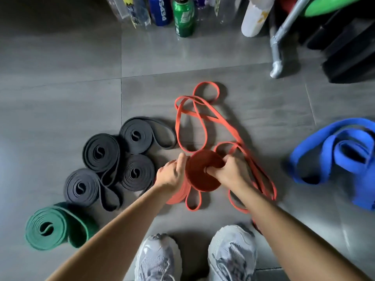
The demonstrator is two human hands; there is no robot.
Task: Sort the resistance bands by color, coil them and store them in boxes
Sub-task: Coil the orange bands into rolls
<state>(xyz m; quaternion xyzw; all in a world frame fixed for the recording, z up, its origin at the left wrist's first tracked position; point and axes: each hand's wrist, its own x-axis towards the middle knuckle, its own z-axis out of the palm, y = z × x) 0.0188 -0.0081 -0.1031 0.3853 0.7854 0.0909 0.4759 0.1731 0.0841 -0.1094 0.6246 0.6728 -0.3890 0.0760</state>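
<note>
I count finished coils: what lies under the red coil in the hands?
Beneath the held red coil: another red coil, mostly covered by the left hand, and a loose red loop. The rest is hidden.

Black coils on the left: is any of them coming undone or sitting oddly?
Yes. The farthest black coil has a long tail looping loose on the floor toward the red band. The other three coils trail shorter tails but look tightly wound.
</note>
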